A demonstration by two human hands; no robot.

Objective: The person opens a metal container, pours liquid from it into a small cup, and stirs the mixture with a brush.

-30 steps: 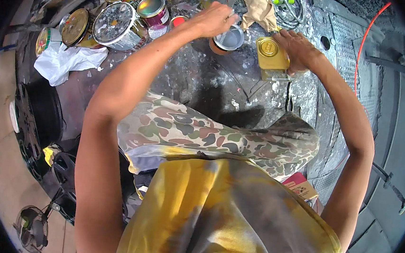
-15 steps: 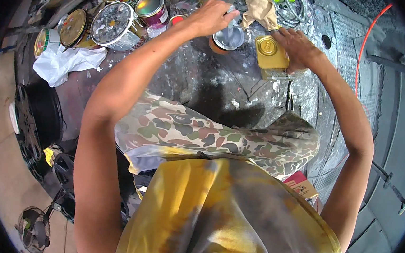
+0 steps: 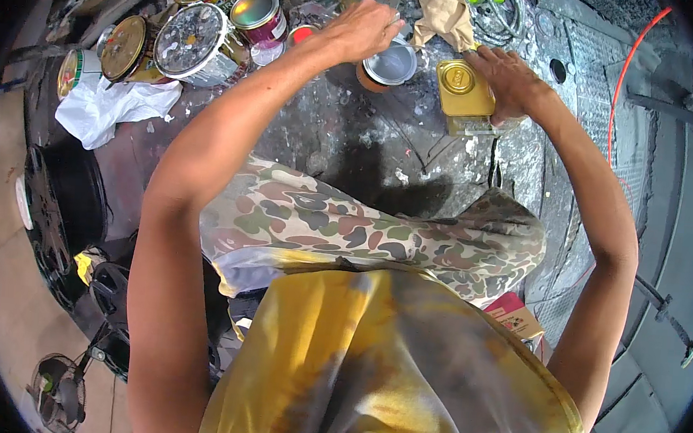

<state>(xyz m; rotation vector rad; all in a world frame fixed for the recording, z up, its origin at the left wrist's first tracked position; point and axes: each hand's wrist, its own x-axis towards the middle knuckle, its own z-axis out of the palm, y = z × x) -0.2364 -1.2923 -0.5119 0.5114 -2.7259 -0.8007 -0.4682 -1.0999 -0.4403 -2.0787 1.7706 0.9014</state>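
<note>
My left hand (image 3: pixel 367 29) is closed in a pinch just above and left of a small open cup (image 3: pixel 391 63) with an orange-brown side. Grey shows inside the cup; what the fingers hold is hidden or too small to make out. To the right stands a gold rectangular tin (image 3: pixel 464 91) with a round cap on its top. My right hand (image 3: pixel 508 79) is curled over the tin's far right edge and side, gripping it. A crumpled piece of brown paper (image 3: pixel 445 21) lies between the two hands, beyond the cup and tin.
Several paint cans crowd the far left, among them a white paint-smeared bucket (image 3: pixel 189 44) and a purple can (image 3: pixel 259 17). A white crumpled sheet (image 3: pixel 119 109) lies nearer. A coiled hose (image 3: pixel 500 21) sits beyond my right hand; a red hose (image 3: pixel 621 91) runs along the right.
The grey, blurred shape between my left hand and the cup no longer shows, and the cup's inside is plainer. My right hand stays on the tin.
</note>
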